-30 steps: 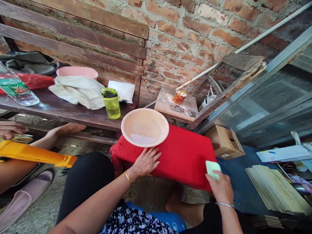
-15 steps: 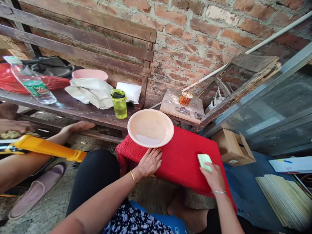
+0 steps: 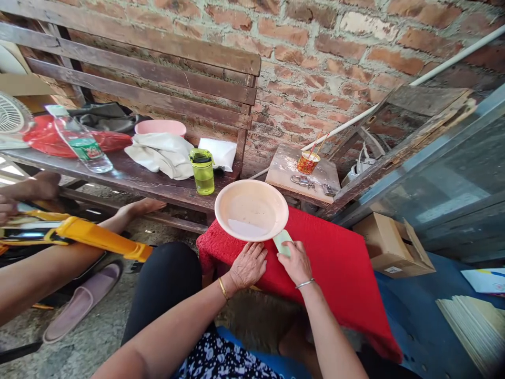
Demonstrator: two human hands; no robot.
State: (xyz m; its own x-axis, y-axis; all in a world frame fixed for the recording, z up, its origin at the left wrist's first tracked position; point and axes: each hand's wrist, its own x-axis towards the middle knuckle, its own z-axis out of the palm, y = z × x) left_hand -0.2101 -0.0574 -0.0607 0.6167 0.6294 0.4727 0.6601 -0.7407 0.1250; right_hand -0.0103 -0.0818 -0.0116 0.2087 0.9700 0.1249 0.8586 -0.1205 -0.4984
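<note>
A pale pink basin [image 3: 252, 209] with some water in it stands on a red cloth [image 3: 335, 268] spread over a low surface. My left hand [image 3: 248, 263] lies flat on the cloth, fingers stretched, just in front of the basin's near rim. In my right hand [image 3: 295, 261] is a pale green block [image 3: 282, 242], rectangular and small; whether it is a sponge or a brush I cannot tell. The block sits close against the basin's near right rim, its lower part covered by my fingers.
A wooden bench [image 3: 165, 184] at the left holds a green drinking bottle [image 3: 203, 176], white cloth [image 3: 160, 155], pink bowl [image 3: 161, 128] and clear bottle [image 3: 89, 145]. A small board [image 3: 276, 171] carries a paper cup [image 3: 308, 162] and padlocks. Another person's leg [image 3: 63, 263] is at left.
My right hand has moved left with the pale green block, from the right part of the cloth to the basin's rim. My left hand stays by the basin. The view has shifted slightly.
</note>
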